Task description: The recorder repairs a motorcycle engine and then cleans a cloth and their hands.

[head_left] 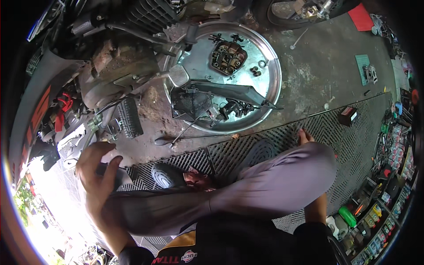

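Motorcycle [99, 92] and black shirt [247, 240] both bear red lettering [41, 106].

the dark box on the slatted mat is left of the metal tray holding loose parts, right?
Not left: the head view shows the dark box on the slatted mat right of the metal tray, which does hold loose parts.

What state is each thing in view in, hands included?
Left hand: open, thumb and fingertips apart.
Right hand: mostly hidden behind the knee; grip cannot be told.
Tray: holding loose parts.
Engine part: in the tray, inside exposed.
Long black part: lying across the tray, tip over the rim.
Box: on the mat; shut or not is unclear.
Red sheet: flat on the floor.
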`<state>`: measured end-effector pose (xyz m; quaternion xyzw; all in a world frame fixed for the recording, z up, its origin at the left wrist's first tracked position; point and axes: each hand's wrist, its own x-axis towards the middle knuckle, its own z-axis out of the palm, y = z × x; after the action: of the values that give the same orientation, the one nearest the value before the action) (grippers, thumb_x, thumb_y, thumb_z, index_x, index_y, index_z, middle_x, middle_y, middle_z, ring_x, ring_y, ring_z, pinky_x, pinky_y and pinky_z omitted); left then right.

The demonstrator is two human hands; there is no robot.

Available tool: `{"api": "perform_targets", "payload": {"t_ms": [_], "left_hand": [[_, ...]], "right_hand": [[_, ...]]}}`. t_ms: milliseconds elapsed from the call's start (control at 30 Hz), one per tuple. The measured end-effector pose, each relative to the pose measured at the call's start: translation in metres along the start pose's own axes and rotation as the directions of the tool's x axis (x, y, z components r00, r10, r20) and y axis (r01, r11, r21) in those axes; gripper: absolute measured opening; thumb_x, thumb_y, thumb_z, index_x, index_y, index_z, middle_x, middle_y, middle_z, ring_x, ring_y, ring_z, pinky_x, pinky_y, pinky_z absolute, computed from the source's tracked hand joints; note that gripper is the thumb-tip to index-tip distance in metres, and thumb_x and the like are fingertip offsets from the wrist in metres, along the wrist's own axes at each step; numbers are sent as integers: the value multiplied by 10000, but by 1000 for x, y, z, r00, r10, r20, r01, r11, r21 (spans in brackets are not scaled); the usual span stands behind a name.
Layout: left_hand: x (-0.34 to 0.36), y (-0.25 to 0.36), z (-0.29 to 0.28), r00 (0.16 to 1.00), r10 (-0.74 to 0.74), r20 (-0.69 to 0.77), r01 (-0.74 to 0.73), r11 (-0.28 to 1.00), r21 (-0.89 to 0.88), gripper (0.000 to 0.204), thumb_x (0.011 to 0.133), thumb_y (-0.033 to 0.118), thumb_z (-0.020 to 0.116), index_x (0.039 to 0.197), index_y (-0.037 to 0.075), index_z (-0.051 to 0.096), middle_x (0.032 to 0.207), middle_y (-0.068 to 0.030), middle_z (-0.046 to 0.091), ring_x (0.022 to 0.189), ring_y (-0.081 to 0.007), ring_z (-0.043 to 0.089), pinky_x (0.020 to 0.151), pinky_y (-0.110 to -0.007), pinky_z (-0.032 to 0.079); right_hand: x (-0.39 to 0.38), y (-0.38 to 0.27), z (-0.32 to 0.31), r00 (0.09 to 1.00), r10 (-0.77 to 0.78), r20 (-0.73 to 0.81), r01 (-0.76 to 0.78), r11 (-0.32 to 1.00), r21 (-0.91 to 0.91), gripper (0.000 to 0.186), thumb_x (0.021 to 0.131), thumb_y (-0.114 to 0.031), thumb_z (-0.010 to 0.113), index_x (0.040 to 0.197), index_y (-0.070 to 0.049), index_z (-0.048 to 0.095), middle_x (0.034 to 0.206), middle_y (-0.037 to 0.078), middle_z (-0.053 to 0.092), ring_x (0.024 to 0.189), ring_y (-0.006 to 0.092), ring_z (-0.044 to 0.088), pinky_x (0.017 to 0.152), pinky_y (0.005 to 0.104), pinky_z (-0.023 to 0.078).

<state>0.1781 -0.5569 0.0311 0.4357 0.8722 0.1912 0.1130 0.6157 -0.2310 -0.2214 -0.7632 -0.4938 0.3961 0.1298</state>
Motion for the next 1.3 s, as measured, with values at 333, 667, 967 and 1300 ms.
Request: {"api": "perform_targets", "payload": {"t_ms": [333, 667, 967, 1300], "left_hand": [[1, 23, 47, 919, 81, 386, -80, 997, -18, 323, 733, 218, 719, 985, 27, 652, 955, -141, 637, 886, -326, 591, 817, -394, 444], [-12, 5, 70, 873, 110, 475, -126, 992, 1, 341, 766, 257, 686, 1014, 28, 631, 902, -133, 608, 877, -329, 566, 843, -409, 420], [-14, -1, 61, 866, 129, 483, -133, 991, -25, 338, 770, 267, 684, 1009, 35, 631, 931, -122, 607, 907, -319, 560, 864, -403, 410], [-24, -10, 38, 901, 127, 414, -125, 992, -32, 334, 767, 260, 679, 1005, 35, 616, 930, -119, 589, 915, -310, 551, 863, -403, 405]], "right_hand": [[19, -88, -41, 851, -446, 277, 459, 888, 21, 388, 939, -306, 553, 1148, 18, 589, 978, 58, 654, 787, 102, 566, 697, 236, 439], [-232, -282, -18, -11, -622, 783, 994, 80, 78, 331, 880, -252, 600, 1121, -27, 584, 988, 118, 640, 885, 223, 610, 815, 331, 484], [-218, -208, 55, 25, 38, 999, 989, -145, -20, 330, 870, -279, 589, 1059, -13, 537, 1033, 181, 610, 1006, 322, 595, 922, 481, 442], [-218, -202, 93, -49, -4, 999, 987, -154, 48, 321, 865, -284, 584, 1054, -26, 578, 870, 173, 645, 912, 343, 621, 836, 437, 480]]}}
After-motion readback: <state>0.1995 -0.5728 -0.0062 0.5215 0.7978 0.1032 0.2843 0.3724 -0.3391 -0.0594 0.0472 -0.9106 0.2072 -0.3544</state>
